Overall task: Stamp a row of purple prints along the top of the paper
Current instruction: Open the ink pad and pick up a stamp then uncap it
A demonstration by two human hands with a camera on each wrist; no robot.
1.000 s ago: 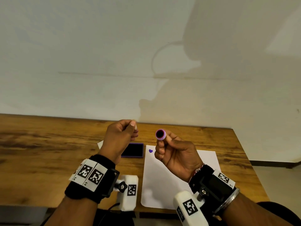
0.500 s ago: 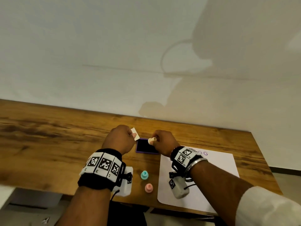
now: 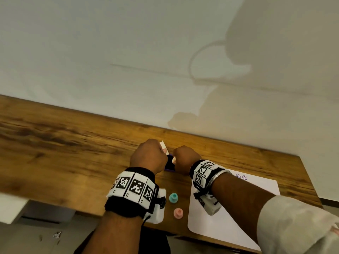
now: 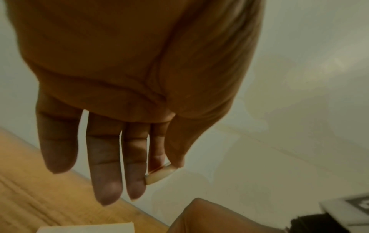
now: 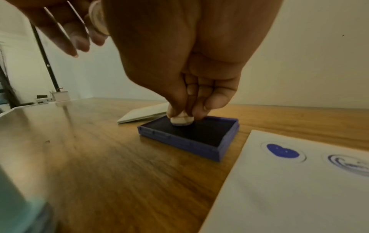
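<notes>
Inking comes first: head view has the right hand on the ink pad, two spare stamps near, two smiley prints on the paper. Left wrist: left hand pinches one cap, other fingers straight. Right wrist: fingertips grip the stamp (press flat, lift straight); two prints.

Ink pad: from my head view, mostly hidden between the two hands; only a dark sliver showed.
Stamp: my right hand covered its top; I couldn't see its face, pressed into the pad.
Cap: pinched in my left hand, partly behind fingers, blurred.
Prints: the second one was cut off by the right wrist picture's edge; too smeared to read.
Paper: near edge hidden under my right forearm.
</notes>
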